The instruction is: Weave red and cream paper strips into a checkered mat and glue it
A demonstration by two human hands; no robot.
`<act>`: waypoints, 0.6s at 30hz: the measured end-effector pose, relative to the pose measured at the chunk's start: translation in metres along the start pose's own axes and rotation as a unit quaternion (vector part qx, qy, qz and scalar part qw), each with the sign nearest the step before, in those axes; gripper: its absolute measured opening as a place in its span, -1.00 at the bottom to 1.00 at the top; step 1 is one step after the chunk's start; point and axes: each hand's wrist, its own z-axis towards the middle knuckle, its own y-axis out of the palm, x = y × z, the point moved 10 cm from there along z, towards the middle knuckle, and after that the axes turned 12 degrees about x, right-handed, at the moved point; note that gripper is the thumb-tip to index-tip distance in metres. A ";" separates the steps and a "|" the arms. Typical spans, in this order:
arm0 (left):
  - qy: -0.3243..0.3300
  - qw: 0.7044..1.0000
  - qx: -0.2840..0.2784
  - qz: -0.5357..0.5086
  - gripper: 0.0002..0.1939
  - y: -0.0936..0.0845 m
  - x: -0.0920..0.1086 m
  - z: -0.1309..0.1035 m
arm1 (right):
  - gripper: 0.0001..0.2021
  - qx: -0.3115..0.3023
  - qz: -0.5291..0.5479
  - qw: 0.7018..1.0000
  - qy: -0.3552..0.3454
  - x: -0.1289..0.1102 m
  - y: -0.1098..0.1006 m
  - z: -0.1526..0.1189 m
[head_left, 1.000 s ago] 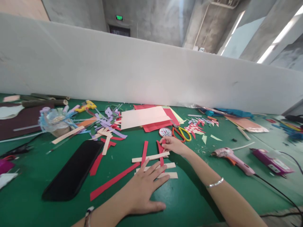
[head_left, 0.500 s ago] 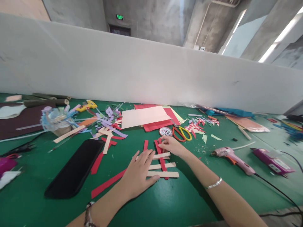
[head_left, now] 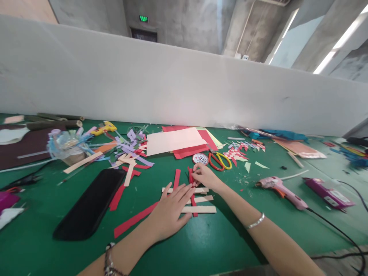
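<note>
White partition (head_left: pixel 184 84), standing behind green tabletop (head_left: pixel 235 241). Black flat case (head_left: pixel 90 205), lying left of strips. Left hand (head_left: pixel 170 210): palm down, fingers loosely spread, laid across pale strips (head_left: pixel 203 209), gripping nothing. Right hand (head_left: pixel 205 178): fingers curled close together at far end of red strip (head_left: pixel 193 200), which crosses pale strips; pinch or mere touch, cannot tell. Scissors (head_left: pixel 225 161), just beyond right hand. Round container (head_left: pixel 200 158), beside scissors.

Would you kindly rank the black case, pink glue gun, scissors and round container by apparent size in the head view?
1. Black case
2. Pink glue gun
3. Scissors
4. Round container
Nearness may enlarge the case.
</note>
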 end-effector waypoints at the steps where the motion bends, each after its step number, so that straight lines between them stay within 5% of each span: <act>1: 0.000 1.000 -0.003 -0.003 -0.45 0.000 0.000 0.000 | -0.84 -0.002 -0.002 1.000 0.003 -0.001 0.000 0.000; 13: -0.002 1.000 -0.017 -0.006 -0.49 0.000 0.002 0.002 | -0.81 -0.047 -0.077 0.996 -0.025 -0.006 0.000 -0.002; 18: 0.019 1.000 0.020 0.006 -0.52 -0.004 0.003 0.002 | -0.80 -0.048 -0.086 0.994 -0.054 -0.012 0.000 -0.004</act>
